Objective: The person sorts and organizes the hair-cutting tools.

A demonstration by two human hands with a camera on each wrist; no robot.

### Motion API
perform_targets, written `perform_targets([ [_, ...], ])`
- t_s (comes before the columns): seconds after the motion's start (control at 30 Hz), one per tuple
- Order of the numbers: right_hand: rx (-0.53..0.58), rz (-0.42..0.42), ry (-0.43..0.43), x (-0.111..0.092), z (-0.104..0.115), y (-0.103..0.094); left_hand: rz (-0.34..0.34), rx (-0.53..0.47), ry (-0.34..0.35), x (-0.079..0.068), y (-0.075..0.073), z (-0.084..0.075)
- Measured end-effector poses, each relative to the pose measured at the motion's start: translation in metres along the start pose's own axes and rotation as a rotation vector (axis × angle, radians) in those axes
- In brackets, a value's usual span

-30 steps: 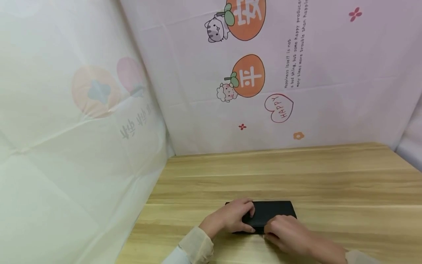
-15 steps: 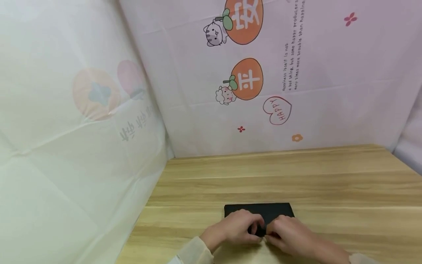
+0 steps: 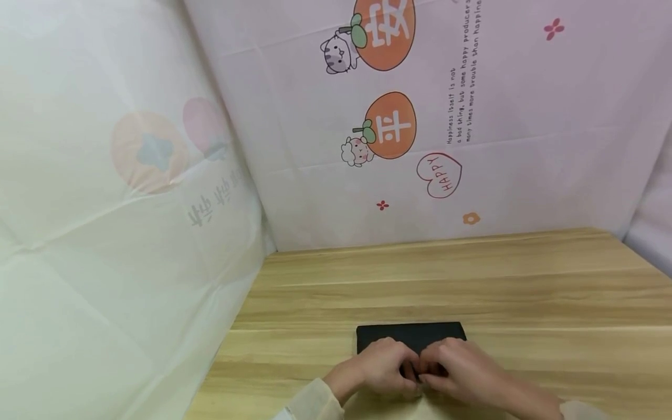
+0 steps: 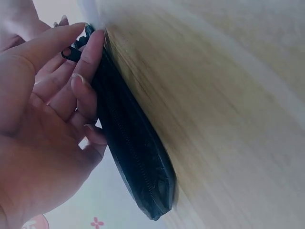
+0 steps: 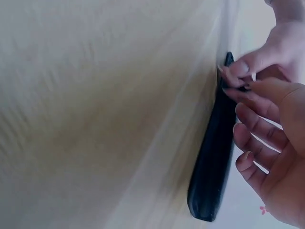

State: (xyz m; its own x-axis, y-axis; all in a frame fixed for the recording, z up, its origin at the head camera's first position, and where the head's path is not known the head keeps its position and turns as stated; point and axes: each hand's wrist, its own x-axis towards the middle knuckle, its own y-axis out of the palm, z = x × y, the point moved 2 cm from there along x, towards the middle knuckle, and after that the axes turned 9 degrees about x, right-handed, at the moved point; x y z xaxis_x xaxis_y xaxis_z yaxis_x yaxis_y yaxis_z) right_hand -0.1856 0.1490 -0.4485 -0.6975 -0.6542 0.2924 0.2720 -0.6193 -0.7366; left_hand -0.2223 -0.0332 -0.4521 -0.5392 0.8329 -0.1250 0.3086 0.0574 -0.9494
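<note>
A flat black zip pouch [image 3: 409, 332] lies on the table, its near edge under both hands. Along its side in the left wrist view runs a zipper [image 4: 131, 148], with a small black pull tab [image 4: 70, 53] beside the fingers. My left hand [image 3: 385, 367] pinches the zipper edge near the middle, thumb and forefinger close together. Right against it, my right hand [image 3: 462, 370] pinches the same edge with thumb and forefinger; its other fingers are loosely bent in the right wrist view. What exactly lies between the right fingertips is hidden.
The pouch sits on a wood-grain table [image 3: 420, 280]. A white printed cloth [image 3: 304, 204] hangs behind it, and another white cloth [image 3: 131, 291] closes off the left side.
My left hand has shifted from the pouch's top down to its near edge and rightward, meeting the right hand. The right hand stays at nearly the same spot.
</note>
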Motion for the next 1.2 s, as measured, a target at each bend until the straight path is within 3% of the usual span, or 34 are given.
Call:
perform_targets([
  [0.23,-0.155,0.092,0.129,-0.001,-0.007,-0.015,-0.015,-0.018,-0.024,-0.002,0.001,0.001],
  [0.47,-0.138,0.123,0.233,0.011,-0.021,-0.015,-0.037,-0.002,-0.032,-0.003,-0.001,0.003],
  [0.63,-0.135,0.131,0.223,0.013,-0.027,-0.014,-0.047,-0.011,-0.041,-0.007,0.001,0.001],
  [0.87,-0.126,0.131,0.256,0.009,-0.033,-0.014,-0.119,0.092,-0.115,-0.009,-0.003,-0.008],
  [1.2,-0.111,0.132,0.260,0.009,-0.031,-0.015,-0.111,0.109,-0.140,-0.010,-0.001,-0.008],
])
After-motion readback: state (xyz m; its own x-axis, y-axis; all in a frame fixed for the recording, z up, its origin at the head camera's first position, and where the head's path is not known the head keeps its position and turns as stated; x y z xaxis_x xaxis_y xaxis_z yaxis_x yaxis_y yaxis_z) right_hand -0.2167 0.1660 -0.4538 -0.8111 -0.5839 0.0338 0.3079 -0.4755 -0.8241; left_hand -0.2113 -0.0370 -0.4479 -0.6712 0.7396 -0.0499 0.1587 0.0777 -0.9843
